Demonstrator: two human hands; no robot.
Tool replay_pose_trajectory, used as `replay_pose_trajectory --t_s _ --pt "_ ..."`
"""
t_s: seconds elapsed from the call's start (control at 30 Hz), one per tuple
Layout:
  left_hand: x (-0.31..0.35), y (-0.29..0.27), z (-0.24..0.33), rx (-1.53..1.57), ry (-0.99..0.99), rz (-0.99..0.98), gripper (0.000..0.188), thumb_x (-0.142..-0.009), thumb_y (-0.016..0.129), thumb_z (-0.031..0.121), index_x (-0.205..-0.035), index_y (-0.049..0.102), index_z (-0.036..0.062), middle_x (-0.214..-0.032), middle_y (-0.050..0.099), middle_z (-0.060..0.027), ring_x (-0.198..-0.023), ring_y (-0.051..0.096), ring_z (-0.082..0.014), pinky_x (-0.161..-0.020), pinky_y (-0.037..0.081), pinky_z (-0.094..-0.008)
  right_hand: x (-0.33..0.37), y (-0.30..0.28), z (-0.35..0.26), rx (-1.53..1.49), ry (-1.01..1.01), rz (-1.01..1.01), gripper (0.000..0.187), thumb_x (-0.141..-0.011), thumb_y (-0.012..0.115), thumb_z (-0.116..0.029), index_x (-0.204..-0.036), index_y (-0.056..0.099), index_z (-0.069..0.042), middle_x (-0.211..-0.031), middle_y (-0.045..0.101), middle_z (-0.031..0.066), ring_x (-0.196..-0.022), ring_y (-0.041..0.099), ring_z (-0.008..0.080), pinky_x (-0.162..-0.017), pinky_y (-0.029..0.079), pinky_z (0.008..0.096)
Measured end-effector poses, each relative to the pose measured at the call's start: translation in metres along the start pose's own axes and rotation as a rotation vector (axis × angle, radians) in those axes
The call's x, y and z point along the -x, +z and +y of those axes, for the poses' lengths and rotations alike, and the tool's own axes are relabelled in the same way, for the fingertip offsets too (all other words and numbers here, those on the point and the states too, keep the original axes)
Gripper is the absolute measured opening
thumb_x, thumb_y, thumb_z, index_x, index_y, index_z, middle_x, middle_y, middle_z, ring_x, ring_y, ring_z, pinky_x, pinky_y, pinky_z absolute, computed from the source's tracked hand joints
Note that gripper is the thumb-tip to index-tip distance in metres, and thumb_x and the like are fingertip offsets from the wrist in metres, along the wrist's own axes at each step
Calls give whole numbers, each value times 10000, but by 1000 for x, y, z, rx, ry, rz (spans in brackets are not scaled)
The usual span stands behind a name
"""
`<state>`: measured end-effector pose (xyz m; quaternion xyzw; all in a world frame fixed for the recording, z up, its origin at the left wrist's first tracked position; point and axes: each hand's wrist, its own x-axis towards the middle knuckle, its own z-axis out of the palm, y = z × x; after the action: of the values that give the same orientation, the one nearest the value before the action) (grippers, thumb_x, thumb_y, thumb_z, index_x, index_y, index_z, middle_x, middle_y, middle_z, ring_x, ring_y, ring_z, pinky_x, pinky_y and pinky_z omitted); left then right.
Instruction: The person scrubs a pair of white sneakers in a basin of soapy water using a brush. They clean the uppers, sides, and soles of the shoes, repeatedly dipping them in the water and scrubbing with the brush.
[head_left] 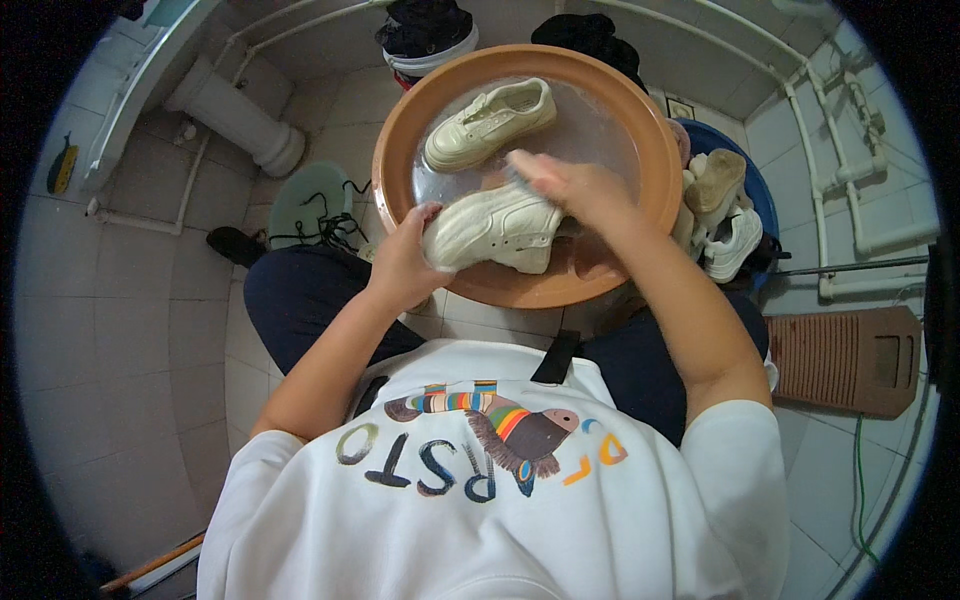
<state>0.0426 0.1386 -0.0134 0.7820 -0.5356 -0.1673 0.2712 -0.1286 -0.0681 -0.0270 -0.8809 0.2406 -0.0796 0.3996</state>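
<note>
Basin (pixel 659 175), brown and round, sits just in front of the bent knees (pixel 285 300), probably so that both hands can work over it without a long reach. Inside its near half, the near cream shoe (pixel 490 228) is turned with its laceless eyelets toward the person; the far cream shoe (pixel 490 128) lies beyond it, seemingly set aside to leave room. The left hand (pixel 402 262) grips the near shoe's toe end, thumb and fingers on opposite sides, likely steadying it against the right hand's push. Its forearm slants up and inward from the lower left. The right hand (pixel 575 190) is bent over the shoe's upper edge, its elbow out wide and its forearm angled inward, perhaps for a freer stroke. Motion blur smears its curled fingers and a bluish patch (pixel 519 174) at their tips; whether they hold something, I cannot tell.
</note>
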Motion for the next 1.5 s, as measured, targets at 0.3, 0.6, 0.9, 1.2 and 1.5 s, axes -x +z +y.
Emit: replay_pose_trajectory --t_s 0.3,0.6,0.9,1.2,1.5 --pt "3 4 -3 -203 29 -74 798 -560 795 123 -1238 384 33 -1167 514 -185 -1066 524 -343 -886 447 -374 -4 19 -25 503 56 -154 536 -871 451 -490 -1318 403 -198 -982 630 187 -917 606 348 -761 481 390" --pt "-2 7 4 -262 2 -140 814 -558 752 123 -1277 373 83 -1138 503 -149 -1022 533 -329 -826 470 -394 9 28 -22 539 -45 -19 547 -883 327 -562 -1289 419 -207 -949 644 164 -848 630 343 -723 493 420" --pt "-9 11 7 -353 76 -123 794 -565 768 213 -1253 400 65 -1076 537 -145 -963 567 -321 -782 487 -395 1 28 0 530 139 -120 517 -885 405 -507 -1211 484 -114 -880 648 176 -799 627 347 -700 486 426" --pt "-33 4 38 -416 -19 -282 615 -594 729 278 -1108 498 29 -995 603 -160 -901 600 -318 -784 480 -390 -4 -7 49 306 352 132 519 -857 408 -532 -1100 575 -104 -884 644 200 -830 632 342 -702 494 428" --pt "-23 8 27 -449 1 -230 613 -578 741 260 -1091 492 36 -972 586 -173 -905 595 -332 -778 480 -397 3 14 12 253 227 7 534 -866 432 -513 -1180 521 -90 -883 644 179 -730 645 300 -655 517 383"
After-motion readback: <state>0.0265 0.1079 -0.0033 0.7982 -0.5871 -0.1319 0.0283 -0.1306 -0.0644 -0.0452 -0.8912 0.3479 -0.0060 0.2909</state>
